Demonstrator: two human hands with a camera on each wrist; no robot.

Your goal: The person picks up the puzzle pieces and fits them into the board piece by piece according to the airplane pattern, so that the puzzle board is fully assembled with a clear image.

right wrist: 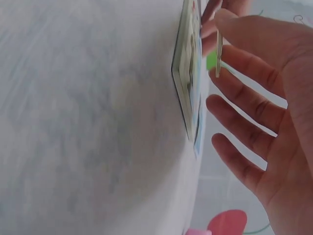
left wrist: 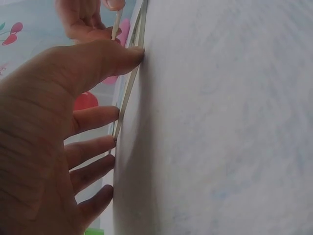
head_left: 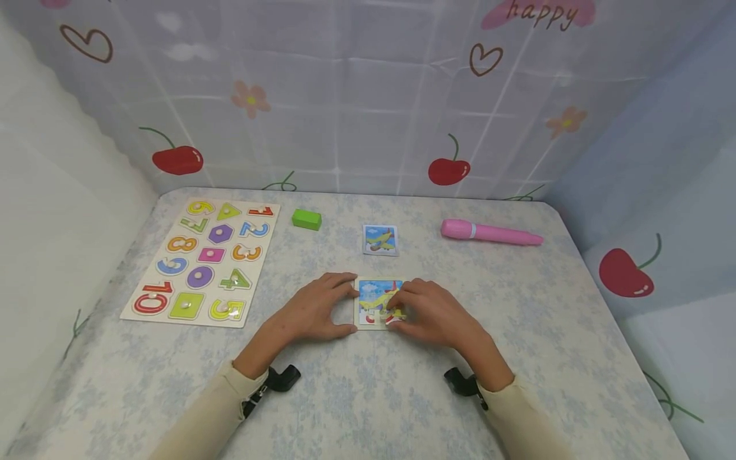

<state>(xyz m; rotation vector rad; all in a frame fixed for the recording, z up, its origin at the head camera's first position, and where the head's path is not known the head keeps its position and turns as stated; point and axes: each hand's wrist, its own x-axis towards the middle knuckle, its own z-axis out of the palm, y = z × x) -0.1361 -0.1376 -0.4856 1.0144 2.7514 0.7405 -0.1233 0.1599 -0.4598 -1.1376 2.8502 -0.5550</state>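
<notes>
In the head view, a small jigsaw board (head_left: 372, 292) with an airplane picture lies on the table between the hands. My left hand (head_left: 316, 310) has its thumb and fingertips against the board's left edge, fingers fairly straight and spread. Above the right part of the board, my right hand (head_left: 435, 313) pinches a thin puzzle piece (right wrist: 218, 54) between thumb and fingers, held edge-on and apart from the board in the right wrist view. Its other fingers are spread. The right fingers partly cover the board and the piece from above. Beyond the board lies a small airplane picture card (head_left: 380, 240).
A number and shape puzzle board (head_left: 200, 265) lies on the left of the table. A green block (head_left: 307, 220) sits at the back, and a pink pen-shaped thing (head_left: 491, 232) at the back right. A printed curtain (head_left: 368, 102) hangs behind the table.
</notes>
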